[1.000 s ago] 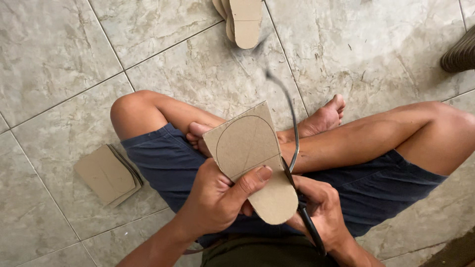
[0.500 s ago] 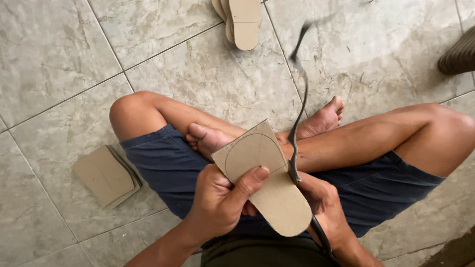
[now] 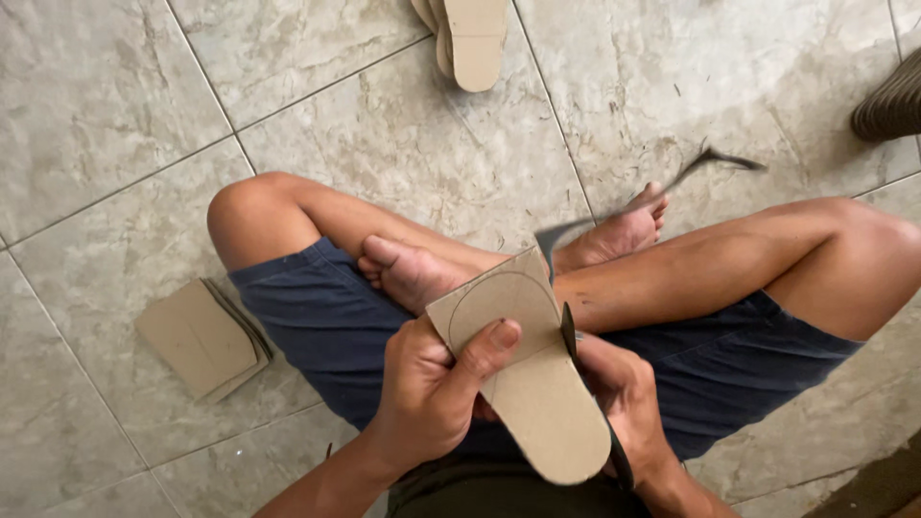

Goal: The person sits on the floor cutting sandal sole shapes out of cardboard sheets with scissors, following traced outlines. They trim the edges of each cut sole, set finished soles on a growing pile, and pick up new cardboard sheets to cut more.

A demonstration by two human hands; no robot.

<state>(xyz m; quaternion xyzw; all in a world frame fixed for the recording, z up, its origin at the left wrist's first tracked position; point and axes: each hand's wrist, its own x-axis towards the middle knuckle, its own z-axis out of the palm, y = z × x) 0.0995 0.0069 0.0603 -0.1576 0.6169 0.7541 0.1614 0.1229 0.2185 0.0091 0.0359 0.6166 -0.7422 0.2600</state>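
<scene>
Person seated cross-legged on a grey tiled floor. Landmark: the cardboard sole piece, tan, shoe-sole shaped, with a curved pencil line near its squared upper end, held above the lap at centre frame.

Left hand: grips the sole piece from its left edge, thumb pressed flat on the face, remaining fingers curled behind and hidden.

Right hand: just right of the sole piece and partly covered by it, fingers closed round a dark, narrow cutting tool that runs along the piece's right edge. Blade type cannot be determined.

Trimmed strip: thin, dark, motion-blurred, rising up and right from the sole piece's top corner over the bare foot.

Other materials: a stack of squarish tan cardboard sheets on the floor well left of the sole piece; finished cut soles piled far above it, cut off by the top edge. No labels seen on any of them. A dark ribbed object at upper right, cropped by the frame, unidentifiable.
</scene>
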